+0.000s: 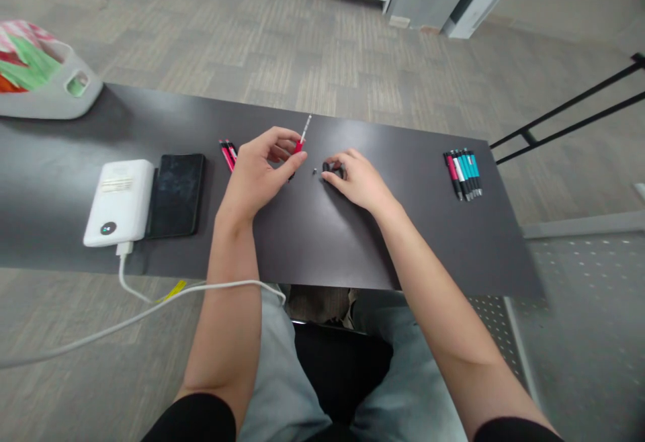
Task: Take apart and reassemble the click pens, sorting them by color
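Note:
My left hand [263, 166] is closed, pinching a red pen barrel [299, 147] between thumb and fingers. A thin, pale refill [306, 129] sticks up out of its top end, and a dark bit shows below the thumb. To the right, my right hand [355, 177] is low at the tabletop, its thumb and fingers closed around a small black piece [326, 168], partly hidden by the fingers. A tiny metal pen tip [315, 171] lies on the table between the two hands. Just left of my left hand are a few pink pens [228, 153], partly covered by it.
A row of several pens [462, 174], red, white and teal, lies at the right of the dark table [322, 247]. At left are a white power bank [119, 201], a black phone [177, 195] and a white basket [75, 96]. A white cable [201, 287] crosses my left forearm.

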Tool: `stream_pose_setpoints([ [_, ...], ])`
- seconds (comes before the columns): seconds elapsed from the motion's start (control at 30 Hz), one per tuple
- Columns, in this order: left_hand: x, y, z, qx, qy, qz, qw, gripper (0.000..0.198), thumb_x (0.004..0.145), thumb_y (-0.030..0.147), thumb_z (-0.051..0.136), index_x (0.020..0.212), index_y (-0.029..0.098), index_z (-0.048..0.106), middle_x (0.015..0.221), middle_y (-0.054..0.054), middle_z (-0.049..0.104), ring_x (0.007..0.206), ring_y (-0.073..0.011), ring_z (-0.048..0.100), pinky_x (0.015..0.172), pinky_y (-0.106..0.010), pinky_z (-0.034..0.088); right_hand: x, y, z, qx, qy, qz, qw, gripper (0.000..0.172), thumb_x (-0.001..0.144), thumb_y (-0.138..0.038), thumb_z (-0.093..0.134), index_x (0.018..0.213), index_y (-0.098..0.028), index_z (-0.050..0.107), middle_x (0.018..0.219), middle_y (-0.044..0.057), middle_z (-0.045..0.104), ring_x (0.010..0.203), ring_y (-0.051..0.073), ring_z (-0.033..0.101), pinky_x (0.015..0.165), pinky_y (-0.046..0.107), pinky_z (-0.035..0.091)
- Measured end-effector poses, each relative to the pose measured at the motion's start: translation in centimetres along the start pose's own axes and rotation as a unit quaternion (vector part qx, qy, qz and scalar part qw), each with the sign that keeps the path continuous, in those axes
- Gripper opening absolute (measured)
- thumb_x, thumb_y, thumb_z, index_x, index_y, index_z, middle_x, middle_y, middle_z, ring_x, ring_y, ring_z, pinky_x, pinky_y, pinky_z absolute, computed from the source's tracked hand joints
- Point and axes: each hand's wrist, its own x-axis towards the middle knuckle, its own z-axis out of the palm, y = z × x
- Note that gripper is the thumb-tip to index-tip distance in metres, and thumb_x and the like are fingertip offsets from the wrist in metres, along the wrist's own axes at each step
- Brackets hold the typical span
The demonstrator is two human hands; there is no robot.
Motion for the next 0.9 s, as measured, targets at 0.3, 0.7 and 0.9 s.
stream_pose_setpoints([
  [0.3,0.0,0.7,1.1,-0.033,-0.083,-0.006,0.996,0.023,0.102,0.042,0.092,0.119,0.027,0.091,0.103,-0.004,0.091,0.093,-0.0245,0.083,0.093,-0.038,0.07,-4.8,0.9,-1.9,0.216,0.12,0.051,0.968,0.056,0.092,-0.075,0.108,0.117,-0.036,0.078,0.102,0.004,0.084,0.087,0.03,0.079,0.084,0.049,0.072],
  [0.7,-0.7,3.2,5.9,-0.039,-0.218,0.035,0.974,0.023,0.102,0.049,0.092,0.115,0.031,0.097,0.105,-0.005,0.095,0.088,-0.028,0.082,0.09,-0.043,0.071,-8.4,2.2,-5.1,0.262,0.325,0.044,0.908,0.064,0.103,-0.089,0.094,0.134,-0.039,0.068,0.123,0.008,0.088,0.132,0.035,0.09,0.09,0.046,0.078],
  [0.9,-0.8,3.7,7.1,-0.034,-0.24,0.042,0.969,0.022,0.104,0.049,0.091,0.115,0.032,0.098,0.109,-0.005,0.096,0.087,-0.0281,0.081,0.09,-0.043,0.071,-8.7,2.5,-5.4,0.268,0.304,0.041,0.913,0.066,0.103,-0.091,0.094,0.135,-0.038,0.072,0.127,0.009,0.089,0.135,0.036,0.091,0.09,0.045,0.08],
])
